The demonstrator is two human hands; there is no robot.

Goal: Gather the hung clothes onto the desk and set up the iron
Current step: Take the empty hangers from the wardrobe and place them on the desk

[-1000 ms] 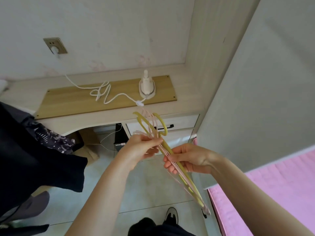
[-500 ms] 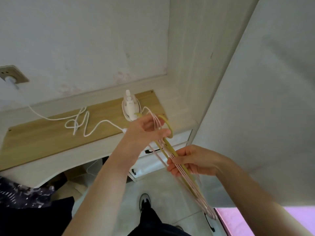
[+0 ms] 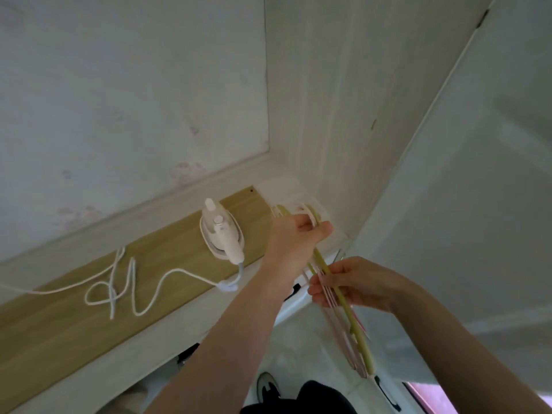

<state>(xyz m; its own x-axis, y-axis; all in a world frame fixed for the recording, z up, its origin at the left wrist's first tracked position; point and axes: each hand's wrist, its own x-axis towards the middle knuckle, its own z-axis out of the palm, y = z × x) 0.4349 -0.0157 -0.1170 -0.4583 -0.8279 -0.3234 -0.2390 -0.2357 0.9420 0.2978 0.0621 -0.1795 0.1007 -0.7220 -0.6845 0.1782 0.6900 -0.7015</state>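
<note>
From the head view, both hands are closed on one bundle of thin yellow and pink hangers (image 3: 360,336), just to the right of the iron (image 3: 221,231). The left hand (image 3: 294,245) is the nearer to the iron. Its fingers are curled tight round the bundle just below the hooks, which stick out above the fist over the right end of the table (image 3: 155,345). The right hand (image 3: 357,283) is further right of the iron and lower. It pinches the bundle partway down, thumb above and curled fingers beneath, so the rods pass through its grip. From there the hangers slope down and away from the iron, and their lower ends hang free over the floor, off the table.

The white iron stands on its end on a wooden board (image 3: 59,321) that lies along the table top. The left forearm passes close beside the iron, with a small gap between them. The iron's white cord (image 3: 136,289) leaves its base, runs left across the board in loose loops and goes out of the picture at the left edge.

Behind the iron is a pale, stained wall (image 3: 119,85). To the iron's right a tall pale wooden panel (image 3: 328,115) rises at the table's end, next to the hanger hooks. Below the iron, past the table's front edge, a shoe (image 3: 267,386) shows on the floor.
</note>
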